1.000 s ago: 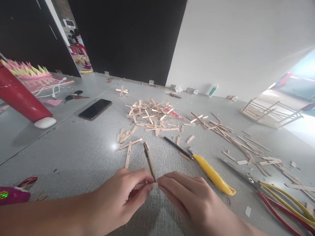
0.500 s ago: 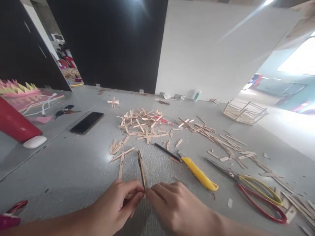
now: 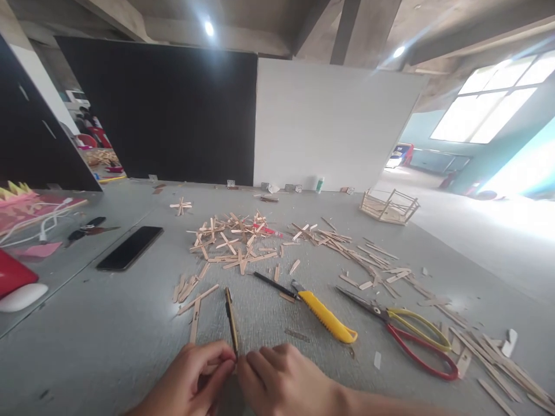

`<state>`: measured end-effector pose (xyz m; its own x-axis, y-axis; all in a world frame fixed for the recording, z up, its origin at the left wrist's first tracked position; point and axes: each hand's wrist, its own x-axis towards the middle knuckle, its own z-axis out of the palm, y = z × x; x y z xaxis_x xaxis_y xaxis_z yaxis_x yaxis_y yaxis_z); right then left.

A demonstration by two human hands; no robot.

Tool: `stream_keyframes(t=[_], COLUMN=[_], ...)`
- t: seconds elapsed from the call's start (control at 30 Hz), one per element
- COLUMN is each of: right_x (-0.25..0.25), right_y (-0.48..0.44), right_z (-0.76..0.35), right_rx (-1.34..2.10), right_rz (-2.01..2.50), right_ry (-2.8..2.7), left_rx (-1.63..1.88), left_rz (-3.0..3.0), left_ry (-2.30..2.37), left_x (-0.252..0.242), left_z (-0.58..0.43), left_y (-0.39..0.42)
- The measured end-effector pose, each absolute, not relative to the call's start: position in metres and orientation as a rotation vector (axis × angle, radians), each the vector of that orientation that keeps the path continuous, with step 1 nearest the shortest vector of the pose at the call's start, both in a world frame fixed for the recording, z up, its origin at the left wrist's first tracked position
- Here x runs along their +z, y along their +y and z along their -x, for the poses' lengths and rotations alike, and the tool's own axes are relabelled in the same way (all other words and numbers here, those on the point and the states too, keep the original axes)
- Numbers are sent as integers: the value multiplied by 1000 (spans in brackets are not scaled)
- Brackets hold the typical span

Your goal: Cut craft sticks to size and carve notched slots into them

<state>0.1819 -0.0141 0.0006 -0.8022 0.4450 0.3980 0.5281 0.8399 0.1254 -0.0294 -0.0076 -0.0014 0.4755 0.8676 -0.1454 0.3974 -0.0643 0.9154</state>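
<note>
My left hand [image 3: 197, 375] is closed near the front edge of the view, thumb and forefinger pinched together. Beside it, almost touching, my right hand [image 3: 284, 378] has its fingers curled downward. Whatever lies between the fingertips is too hidden to name. A gold and black pen [image 3: 232, 320] lies just beyond them, its near end at the fingertips. To its left are two crossed wooden craft sticks [image 3: 195, 319]. Right of the pen, a yellow utility knife [image 3: 327, 318] lies by a thin black tool [image 3: 274, 283]. Scissors [image 3: 416, 341] with yellow and red handles rest further right.
A heap of glued craft sticks [image 3: 234, 240] lies mid-table, and loose sticks [image 3: 347, 251] trail to the right. A stick frame [image 3: 390, 208] stands at the far right. The phone [image 3: 130, 248] and a red bottle [image 3: 15, 274] with a white cap are on the left. Panels [image 3: 329, 124] stand behind.
My view has tilted up and shifted right, so the table things appear further left and lower. Both hands keep their closed pose at the pen's near end.
</note>
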Motion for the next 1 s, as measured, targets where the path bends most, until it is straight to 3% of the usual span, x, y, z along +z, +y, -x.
stream_keyframes(t=[0.43, 1.0], right_x=[0, 3], right_y=[-9, -16], right_z=[-190, -179], right_rx=[46, 372], right_rz=[867, 1002], right_ry=[-2440, -2193], left_rx=[479, 494], left_rz=[-1564, -1869], left_ry=[1009, 970], left_x=[11, 9], left_z=[28, 35], left_y=[-3, -3])
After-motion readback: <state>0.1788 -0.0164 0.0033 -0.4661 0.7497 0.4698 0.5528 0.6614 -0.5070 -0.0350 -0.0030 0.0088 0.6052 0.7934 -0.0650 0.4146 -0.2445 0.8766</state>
